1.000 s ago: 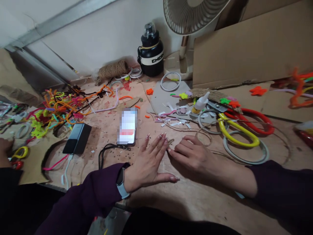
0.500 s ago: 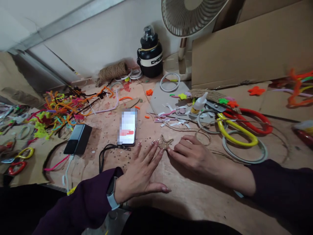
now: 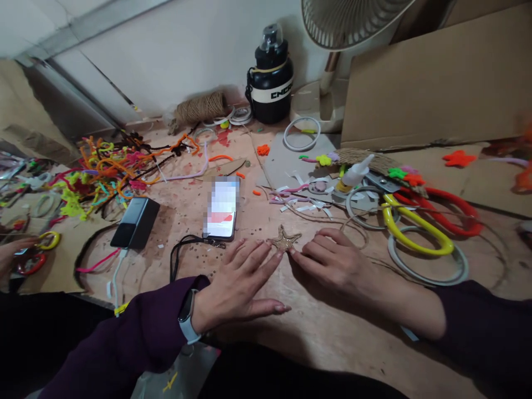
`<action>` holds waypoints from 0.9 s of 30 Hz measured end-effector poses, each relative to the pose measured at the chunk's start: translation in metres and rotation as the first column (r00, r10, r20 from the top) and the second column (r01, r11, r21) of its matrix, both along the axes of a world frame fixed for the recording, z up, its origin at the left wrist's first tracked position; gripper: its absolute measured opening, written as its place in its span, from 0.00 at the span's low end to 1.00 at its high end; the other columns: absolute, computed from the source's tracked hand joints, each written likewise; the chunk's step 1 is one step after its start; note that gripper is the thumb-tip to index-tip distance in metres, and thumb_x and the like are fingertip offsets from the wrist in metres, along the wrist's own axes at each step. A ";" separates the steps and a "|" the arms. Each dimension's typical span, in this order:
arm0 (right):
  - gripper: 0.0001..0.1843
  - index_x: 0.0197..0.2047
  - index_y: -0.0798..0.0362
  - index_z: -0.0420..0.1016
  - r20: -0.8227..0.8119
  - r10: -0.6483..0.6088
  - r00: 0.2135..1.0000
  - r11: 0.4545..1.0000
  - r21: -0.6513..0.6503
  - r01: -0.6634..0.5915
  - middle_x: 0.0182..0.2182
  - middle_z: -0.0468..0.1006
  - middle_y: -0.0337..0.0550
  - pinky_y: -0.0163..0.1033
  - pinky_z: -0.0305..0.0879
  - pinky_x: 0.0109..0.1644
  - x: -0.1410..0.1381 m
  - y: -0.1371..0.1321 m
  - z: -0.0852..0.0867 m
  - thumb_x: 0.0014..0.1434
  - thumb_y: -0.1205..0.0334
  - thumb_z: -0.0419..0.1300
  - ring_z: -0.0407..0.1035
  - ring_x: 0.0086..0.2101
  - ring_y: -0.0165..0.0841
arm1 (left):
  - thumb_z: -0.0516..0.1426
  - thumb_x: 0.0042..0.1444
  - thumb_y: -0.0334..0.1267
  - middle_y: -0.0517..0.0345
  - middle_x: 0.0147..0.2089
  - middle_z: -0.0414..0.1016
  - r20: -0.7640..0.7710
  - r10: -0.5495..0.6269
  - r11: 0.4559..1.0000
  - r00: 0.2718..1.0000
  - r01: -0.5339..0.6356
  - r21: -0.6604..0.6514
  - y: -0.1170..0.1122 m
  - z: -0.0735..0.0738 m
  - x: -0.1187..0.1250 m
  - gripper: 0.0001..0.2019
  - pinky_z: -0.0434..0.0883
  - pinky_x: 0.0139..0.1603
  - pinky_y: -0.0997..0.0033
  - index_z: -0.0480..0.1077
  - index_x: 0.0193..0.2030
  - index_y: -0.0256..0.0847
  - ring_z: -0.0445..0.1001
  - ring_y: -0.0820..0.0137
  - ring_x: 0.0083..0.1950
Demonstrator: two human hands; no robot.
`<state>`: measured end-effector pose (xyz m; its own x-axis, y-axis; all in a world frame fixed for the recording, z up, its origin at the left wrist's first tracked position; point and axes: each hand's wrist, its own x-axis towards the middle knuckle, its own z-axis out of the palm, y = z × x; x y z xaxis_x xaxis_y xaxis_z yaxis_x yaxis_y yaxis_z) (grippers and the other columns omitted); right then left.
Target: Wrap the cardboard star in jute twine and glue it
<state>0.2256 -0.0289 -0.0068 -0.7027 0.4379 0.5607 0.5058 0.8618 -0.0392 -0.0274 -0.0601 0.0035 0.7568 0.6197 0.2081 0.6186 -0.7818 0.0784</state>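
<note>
A small star shaped from brown twine point(image 3: 285, 239) lies flat on the wooden table between my hands. My left hand point(image 3: 236, 282) rests palm down with its fingers spread, and its index fingertip touches the lower left of the star. Opposite it, my right hand point(image 3: 332, 263) has its fingers curled, with the fingertips pressed at the star's lower right point. Just beyond the left fingers is a lit phone point(image 3: 221, 213) with a black wrist strap.
Yellow-handled and red-handled scissors point(image 3: 415, 227), tape rolls point(image 3: 428, 256) and a glue bottle point(image 3: 353, 174) lie to the right. Coloured pipe cleaners point(image 3: 116, 166) and a power bank point(image 3: 135, 223) are left. Another person's hand point(image 3: 12, 255) is at other scissors point(image 3: 47, 241) far left.
The view has shifted slightly, so most table items sit further right in the picture. Both my hands stay at the twine star. The other person's hand has reached the scissors at far left.
</note>
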 end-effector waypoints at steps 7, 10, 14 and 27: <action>0.08 0.41 0.58 0.77 0.013 -0.001 1.000 1.000 -0.010 0.001 0.26 0.74 0.41 0.44 0.62 0.45 0.000 0.000 0.003 0.65 0.71 0.55 0.64 0.29 0.32 | 0.45 0.68 0.61 0.45 0.61 0.72 0.025 0.018 0.999 1.000 -0.017 -0.031 0.000 0.000 0.003 0.33 0.52 0.66 0.56 0.66 0.65 0.36 0.66 0.58 0.61; 0.08 0.41 0.59 0.77 0.002 -0.002 1.000 1.000 -0.010 0.002 0.26 0.74 0.41 0.44 0.62 0.45 0.000 -0.001 0.002 0.64 0.71 0.56 0.63 0.29 0.33 | 0.45 0.68 0.60 0.45 0.59 0.73 0.057 0.031 0.999 0.998 -0.028 -0.044 0.003 0.003 0.007 0.31 0.55 0.62 0.56 0.67 0.63 0.36 0.67 0.58 0.60; 0.07 0.42 0.59 0.77 -0.025 -0.008 1.000 1.000 -0.013 0.008 0.27 0.75 0.40 0.44 0.62 0.47 -0.001 -0.001 -0.001 0.64 0.71 0.57 0.63 0.30 0.32 | 0.47 0.69 0.57 0.45 0.58 0.72 0.048 0.039 0.996 0.998 -0.035 -0.079 0.006 0.008 0.010 0.28 0.56 0.61 0.55 0.66 0.63 0.36 0.66 0.58 0.59; 0.09 0.47 0.53 0.75 0.003 -0.035 0.999 0.998 -0.051 0.035 0.28 0.74 0.37 0.44 0.59 0.47 0.001 -0.003 -0.011 0.63 0.67 0.60 0.63 0.31 0.32 | 0.51 0.69 0.51 0.46 0.59 0.71 0.063 0.038 0.992 0.997 -0.030 -0.120 0.005 0.003 0.005 0.24 0.57 0.61 0.54 0.65 0.64 0.37 0.67 0.58 0.58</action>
